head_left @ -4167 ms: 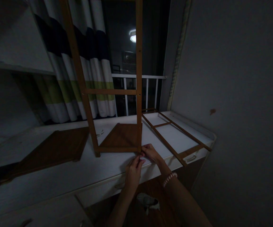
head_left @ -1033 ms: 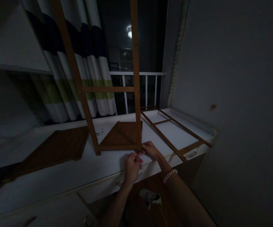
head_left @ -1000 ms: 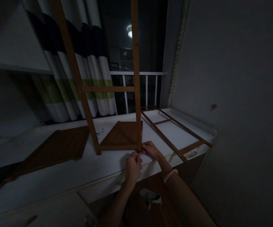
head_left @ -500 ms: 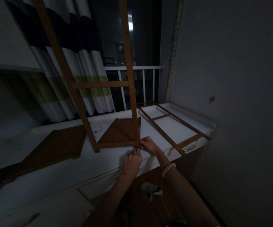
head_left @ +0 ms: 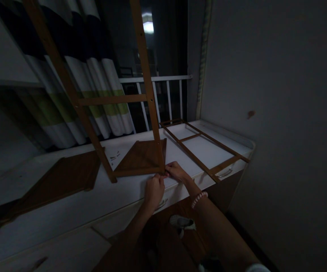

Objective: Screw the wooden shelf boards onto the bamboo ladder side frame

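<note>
A wooden ladder-like frame stands upright on a white cabinet top, joined at its foot to a brown shelf board. Both my hands meet at the frame's right foot. My left hand is curled with its fingertips pinched at the bottom corner; what it pinches is too small to make out. My right hand, with a bead bracelet on the wrist, has its fingers pressed to the base of the right post.
A second wooden frame lies flat on the cabinet top at the right. A larger brown board lies at the left. Small loose fasteners lie near the left post. Striped curtains, a white railing and a grey wall surround the spot.
The view has swung, so frame and hands sit further left and higher. My hands have stayed at the right foot, the left fingers shifting slightly at the corner.
</note>
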The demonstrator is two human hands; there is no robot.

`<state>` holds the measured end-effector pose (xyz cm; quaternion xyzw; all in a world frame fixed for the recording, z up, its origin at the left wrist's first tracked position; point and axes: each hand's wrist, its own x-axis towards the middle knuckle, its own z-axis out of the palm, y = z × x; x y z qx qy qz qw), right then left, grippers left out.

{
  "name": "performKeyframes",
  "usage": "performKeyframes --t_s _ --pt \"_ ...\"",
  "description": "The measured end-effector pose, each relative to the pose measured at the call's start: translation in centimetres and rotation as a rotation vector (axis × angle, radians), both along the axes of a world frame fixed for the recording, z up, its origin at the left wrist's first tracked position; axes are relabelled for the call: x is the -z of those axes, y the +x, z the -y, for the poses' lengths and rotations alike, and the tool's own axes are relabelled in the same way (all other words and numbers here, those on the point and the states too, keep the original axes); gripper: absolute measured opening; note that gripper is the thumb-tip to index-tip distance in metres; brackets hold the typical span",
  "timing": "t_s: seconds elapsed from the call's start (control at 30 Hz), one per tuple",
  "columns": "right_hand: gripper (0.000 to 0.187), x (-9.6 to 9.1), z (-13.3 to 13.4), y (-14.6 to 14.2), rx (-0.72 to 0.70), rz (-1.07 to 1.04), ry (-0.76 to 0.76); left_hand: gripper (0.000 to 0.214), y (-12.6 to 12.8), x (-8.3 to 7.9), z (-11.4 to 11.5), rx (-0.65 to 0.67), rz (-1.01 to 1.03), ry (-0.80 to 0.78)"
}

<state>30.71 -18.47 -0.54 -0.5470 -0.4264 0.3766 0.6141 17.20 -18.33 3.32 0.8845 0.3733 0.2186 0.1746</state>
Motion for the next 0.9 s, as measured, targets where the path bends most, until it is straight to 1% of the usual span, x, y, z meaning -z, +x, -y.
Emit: performKeyframes --t_s 0.07,0.13,0.17,0.2,0.23,0.27,0.3,0.43,0.47,0.53,0.6,0.7,0.8,0.9 --pt "0.025 0.0 0.0 0.0 0.002 -0.001 -0.002 0.023 0.2 0.5 -0.3 -0.005 0.269 -0.353" --pt "0.025 0.0 0.0 0.0 0.001 -0.002 -0.003 0.022 0.3 0.9 -0.6 -0.015 0.480 -0.687" --pt "0.026 0.0 0.0 0.0 0.000 -0.002 -0.002 0.021 0.3 1.0 -0.7 -0.014 0.541 -0.795" --pt "0.026 0.1 -0.1 0.0 -0.002 -0.001 -0.001 0.021 0.3 1.1 -0.7 -0.006 0.565 -0.847" --pt "0.027 0.1 -0.1 0.0 -0.006 -0.001 0.002 0.021 0.3 1.0 -0.8 0.005 0.551 -0.835" --pt "0.027 0.2 -0.1 0.1 -0.012 -0.001 0.005 0.021 0.2 0.9 -0.9 0.014 0.508 -0.767" --pt "0.027 0.2 -0.2 0.1 -0.017 -0.003 0.007 0.022 0.2 0.8 -0.9 0.015 0.442 -0.660" --pt "0.026 0.4 -0.3 0.2 -0.024 -0.027 0.010 0.026 0.2 0.2 -0.6 0.009 0.055 -0.034" --pt "0.026 0.4 -0.3 0.1 -0.021 -0.031 0.010 0.027 0.3 0.1 -0.4 0.017 -0.029 0.075" --pt "0.025 0.3 -0.3 0.0 -0.022 -0.039 0.012 0.030 0.3 -0.1 0.0 0.040 -0.147 0.225" --pt "0.026 0.1 -0.1 -0.1 -0.028 -0.046 0.012 0.031 0.2 -0.3 0.3 0.075 -0.225 0.315" --pt "0.026 0.0 0.0 -0.1 -0.034 -0.059 0.020 0.031 -0.1 -0.8 0.6 0.141 -0.328 0.376" --pt "0.026 0.2 -0.1 -0.1 -0.033 -0.055 0.022 0.033 -0.3 -1.4 0.9 0.176 -0.447 0.376" --pt "0.026 0.3 -0.2 0.0 -0.027 -0.056 0.019 0.033 -0.3 -1.7 1.3 0.135 -0.489 0.346"
